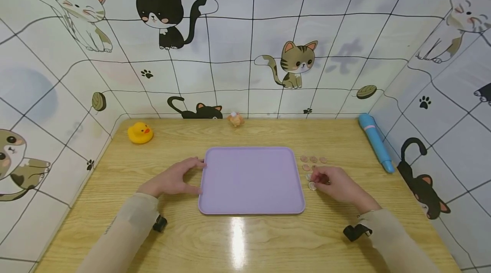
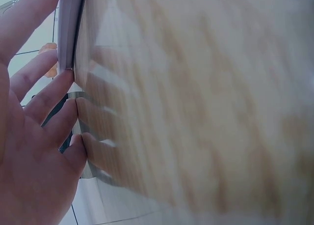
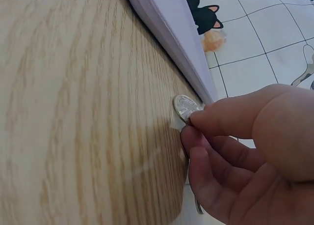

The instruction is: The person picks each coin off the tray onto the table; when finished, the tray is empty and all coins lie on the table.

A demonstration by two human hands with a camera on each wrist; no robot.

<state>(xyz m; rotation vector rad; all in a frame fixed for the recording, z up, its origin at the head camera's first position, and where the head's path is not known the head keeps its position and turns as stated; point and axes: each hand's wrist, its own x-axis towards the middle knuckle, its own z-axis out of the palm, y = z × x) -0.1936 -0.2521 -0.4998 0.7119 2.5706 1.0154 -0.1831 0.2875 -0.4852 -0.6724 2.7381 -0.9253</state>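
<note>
Fingers spread, the left hand (image 1: 174, 178) rests at the left side of a lilac tray (image 1: 251, 180). Its fingertips touch the tray's edge and the table, as the left wrist view shows. To the right of the tray, the right hand (image 1: 339, 184) has its fingers curled low over the table. Thumb and forefinger pinch a silver coin (image 3: 182, 105) at its rim, its face tilted toward the camera. Another silver coin (image 1: 308, 176) lies beside the fingertips. Several copper-coloured coins (image 1: 313, 159) lie just beyond the hand, beside the tray's right edge.
A yellow rubber duck (image 1: 140, 133) sits at the back left and a small orange figure (image 1: 235, 119) at the back edge. A blue capped pen-like tube (image 1: 376, 143) lies along the right side. Cat-print sheeting (image 1: 230, 64) encloses the wooden table (image 1: 184, 239).
</note>
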